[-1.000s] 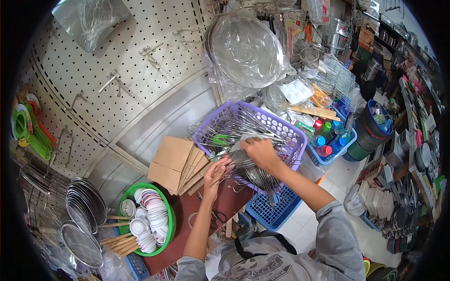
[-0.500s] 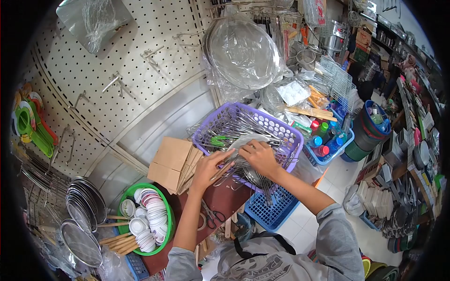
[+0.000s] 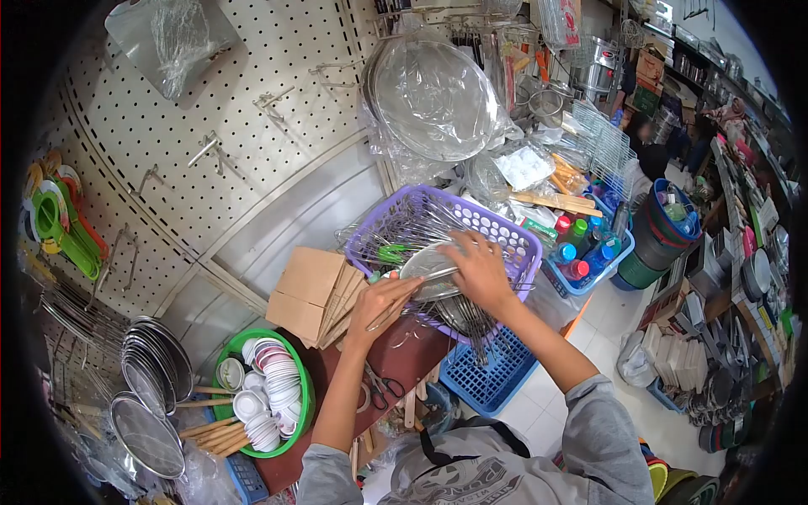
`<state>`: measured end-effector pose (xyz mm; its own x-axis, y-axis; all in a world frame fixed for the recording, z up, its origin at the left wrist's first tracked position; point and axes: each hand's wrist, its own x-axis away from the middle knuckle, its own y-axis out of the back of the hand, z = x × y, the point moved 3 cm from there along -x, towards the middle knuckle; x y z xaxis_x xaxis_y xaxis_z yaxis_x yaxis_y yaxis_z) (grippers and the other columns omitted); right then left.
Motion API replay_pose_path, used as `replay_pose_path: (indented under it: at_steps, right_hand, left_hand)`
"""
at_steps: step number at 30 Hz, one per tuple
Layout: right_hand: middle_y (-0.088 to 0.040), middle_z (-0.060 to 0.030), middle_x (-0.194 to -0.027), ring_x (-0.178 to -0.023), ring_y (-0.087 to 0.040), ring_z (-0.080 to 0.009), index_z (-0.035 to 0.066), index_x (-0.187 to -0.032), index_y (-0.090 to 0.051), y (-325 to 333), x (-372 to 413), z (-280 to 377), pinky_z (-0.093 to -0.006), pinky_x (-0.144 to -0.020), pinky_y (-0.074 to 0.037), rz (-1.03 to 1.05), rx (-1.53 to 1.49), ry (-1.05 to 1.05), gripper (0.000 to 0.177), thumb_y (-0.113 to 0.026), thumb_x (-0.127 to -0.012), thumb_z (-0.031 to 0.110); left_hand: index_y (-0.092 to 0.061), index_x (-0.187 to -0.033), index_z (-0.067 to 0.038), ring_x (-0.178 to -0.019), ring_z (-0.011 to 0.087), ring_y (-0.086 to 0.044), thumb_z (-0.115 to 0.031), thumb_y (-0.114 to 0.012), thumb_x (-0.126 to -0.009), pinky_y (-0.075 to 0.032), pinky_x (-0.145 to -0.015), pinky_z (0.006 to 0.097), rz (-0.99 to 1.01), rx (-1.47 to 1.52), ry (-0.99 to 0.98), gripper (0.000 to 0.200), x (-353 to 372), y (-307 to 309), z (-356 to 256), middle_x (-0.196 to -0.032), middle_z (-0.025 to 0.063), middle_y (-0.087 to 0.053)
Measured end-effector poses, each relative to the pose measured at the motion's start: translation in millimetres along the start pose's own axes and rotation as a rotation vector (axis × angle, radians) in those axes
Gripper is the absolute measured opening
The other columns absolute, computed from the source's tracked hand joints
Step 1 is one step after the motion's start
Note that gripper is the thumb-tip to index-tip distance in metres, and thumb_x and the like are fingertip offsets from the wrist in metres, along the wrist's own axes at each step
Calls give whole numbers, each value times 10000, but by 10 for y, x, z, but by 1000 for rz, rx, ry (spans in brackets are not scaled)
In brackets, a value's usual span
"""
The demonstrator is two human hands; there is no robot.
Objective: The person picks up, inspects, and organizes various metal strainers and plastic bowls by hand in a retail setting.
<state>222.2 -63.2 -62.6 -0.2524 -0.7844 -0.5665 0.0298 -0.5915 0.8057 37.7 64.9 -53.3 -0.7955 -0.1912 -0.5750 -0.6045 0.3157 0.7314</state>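
A round wire-mesh strainer (image 3: 421, 264) is held over the purple basket (image 3: 526, 282). My left hand (image 3: 380, 305) is closed around its handle end, thumb and fingers near the rim. At the opposite side of the rim, my right hand (image 3: 481, 268) grips the edge with bent fingers, some of them hidden. Beneath the strainer, the basket holds many thin metal wire utensils (image 3: 425, 215) and something bright green (image 3: 391, 252). More metal pieces (image 3: 481, 332) stick out over the basket's near edge.
Folded cardboard (image 3: 305, 290) lies left of the basket. A green tub (image 3: 310, 404) holds white bowls or ladles with wooden handles. Scissors (image 3: 385, 389) lie on the red-brown table. A blue crate (image 3: 488, 379) is below; bottles (image 3: 579, 248) stand at right.
The strainer has been tilted so its round mesh face shows more. My right hand has shifted slightly up and right along its rim; my left hand has moved slightly.
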Motion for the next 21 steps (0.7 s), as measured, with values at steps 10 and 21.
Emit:
replay_pose_path:
  at_steps: [10, 21]
  right_hand:
    - [-602, -186, -1437, -1215, -649, -401, 267, -1522, -502, 4, 53, -349, -559, -1000, -534, 133, -140, -198, 756, -617, -822, 6]
    - [-729, -118, -1237, -1156, -675, -346, 194, -1276, -725, 605, -347, -194, -447, -972, -550, -160, -371, -70, 472, -639, -862, -17]
  left_hand:
    - [-780, -1195, -68, -1053, 291, -741, -10, -703, -927, -576, -969, 386, -34, 31, -42, 284, -18, 128, -102, -1165, 117, -774]
    - [-757, -1245, -31, -1010, 213, -737, -39, -647, -994, -576, -920, 341, -238, 465, 267, 275, 137, 287, 52, -1157, 143, -765]
